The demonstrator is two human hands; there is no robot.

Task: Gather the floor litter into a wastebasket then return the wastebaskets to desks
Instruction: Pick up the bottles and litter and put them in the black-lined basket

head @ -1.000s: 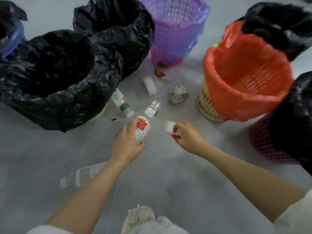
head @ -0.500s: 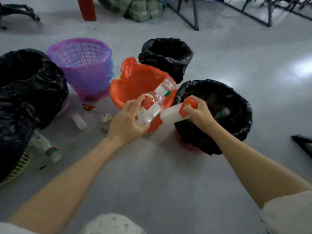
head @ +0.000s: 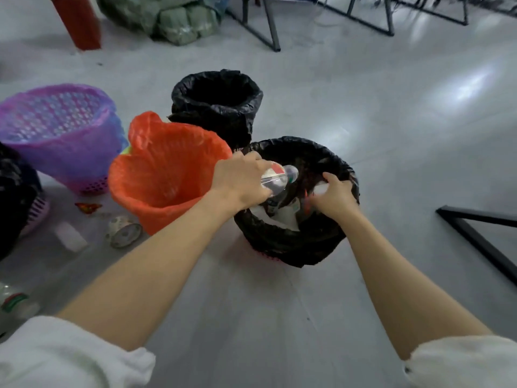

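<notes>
I see the clear bottle (head: 278, 177) with a red and white label over the mouth of the near black-bagged basket (head: 293, 247). My left hand (head: 240, 183) holds it, fingers curled round its body, with the cap end pointing into the bin. My right hand (head: 334, 197) is over the right side of the same basket, fingers curled round a small white thing (head: 320, 189); I cannot tell what it is. White paper and other litter lie inside the basket.

Just left of it, touching, stands the orange-bagged basket (head: 167, 175). Behind them is a second black-bagged basket (head: 215, 105), and far left a purple basket (head: 61, 133).

On the floor (head: 363, 121) near the left edge lie a paper cup (head: 123, 232) on its side, a small white bottle (head: 70, 236), a red wrapper (head: 88, 207), and another bottle (head: 14, 303) by the bottom left corner.
</notes>
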